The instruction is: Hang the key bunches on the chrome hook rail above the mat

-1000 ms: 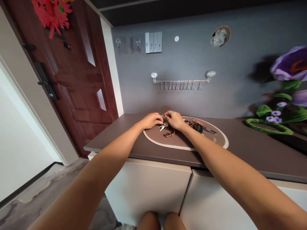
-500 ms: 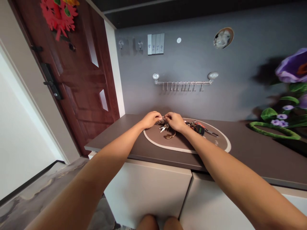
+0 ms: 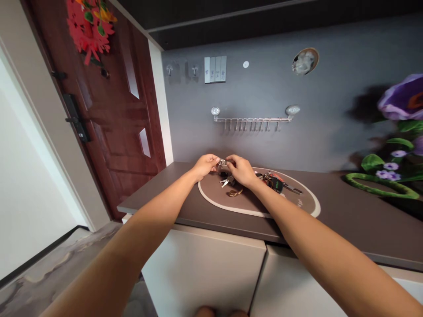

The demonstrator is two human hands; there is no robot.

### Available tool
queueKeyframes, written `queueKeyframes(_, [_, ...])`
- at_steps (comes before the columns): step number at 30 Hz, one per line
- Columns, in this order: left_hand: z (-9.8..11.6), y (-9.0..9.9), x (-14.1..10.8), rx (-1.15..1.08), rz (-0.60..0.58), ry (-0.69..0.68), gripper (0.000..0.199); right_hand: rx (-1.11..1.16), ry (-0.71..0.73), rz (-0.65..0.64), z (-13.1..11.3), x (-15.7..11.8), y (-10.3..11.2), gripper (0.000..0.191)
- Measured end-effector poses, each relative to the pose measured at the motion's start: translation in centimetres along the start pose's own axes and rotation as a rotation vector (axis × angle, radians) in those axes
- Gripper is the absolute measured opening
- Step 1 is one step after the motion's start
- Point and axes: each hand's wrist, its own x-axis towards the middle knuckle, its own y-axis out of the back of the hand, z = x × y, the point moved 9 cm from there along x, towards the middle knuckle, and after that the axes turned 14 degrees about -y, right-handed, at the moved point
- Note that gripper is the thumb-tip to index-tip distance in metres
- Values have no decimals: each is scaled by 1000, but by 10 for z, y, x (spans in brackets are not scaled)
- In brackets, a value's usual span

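Observation:
A brown oval mat with a pale rim (image 3: 236, 207) lies on the dark counter. Over its back left part, my left hand (image 3: 207, 166) pinches a small silver key ring (image 3: 221, 164). My right hand (image 3: 241, 170) is close by on the right, fingers curled together at the ring's other side; what they grip is too small to make out. Silver keys (image 3: 224, 182) lie on the mat below the hands, and a brown loop (image 3: 235, 193) is in front of them. More keys with a black fob (image 3: 276, 185) lie right of my right hand.
A rail with hooks (image 3: 253, 119) is mounted on the grey wall behind the mat. Purple flowers (image 3: 401, 99) with a green base ring (image 3: 380, 185) stand at the right. A dark red door (image 3: 115, 127) is at the left, and a dark shelf (image 3: 251, 22) hangs above.
The view has tilted slightly, so the scene sits lower. The silver ring between my hands now shows more clearly, raised a little, and my fingertips have shifted around it.

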Motion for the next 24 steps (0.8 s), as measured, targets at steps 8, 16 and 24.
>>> queueKeyframes(8, [-3, -2, -4, -334, 46, 128, 8, 120, 38, 31, -5, -1, 5, 21])
queueKeyframes(16, [-5, -7, -7, -473, 17, 187, 11, 260, 55, -14, -8, -2, 3, 20])
queueKeyframes(24, [-3, -12, -8, -477, -33, 173, 8, 231, 73, -37, -11, -3, 2, 19])
